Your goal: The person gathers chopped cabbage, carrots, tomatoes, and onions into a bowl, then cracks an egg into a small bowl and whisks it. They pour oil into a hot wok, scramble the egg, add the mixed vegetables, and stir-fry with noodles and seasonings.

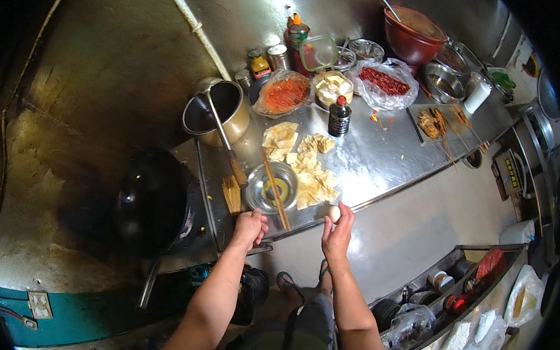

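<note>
An egg [334, 214] is held between the thumb and fingers of my right hand [339, 229], just off the near edge of the steel counter. My left hand [252, 227] is at the near rim of a steel bowl [254, 203]; its fingers are curled, and whether they grip the rim is unclear. Inside the bowl lies yellowish liquid. A pair of long wooden chopsticks [275, 190] rests across it. Crumpled brown paper [316, 177] lies beside the bowl on the right, and a bundle of thin wooden sticks [231, 195] on the left.
A black wok [153, 198] is at the left. Behind the bowl stand a deep pot [237, 126] with a ladle [222, 133] on it, a dark sauce bottle [340, 117] and a dish of red chilli sauce [282, 96]. A tray of skewers [419, 130] lies farther right.
</note>
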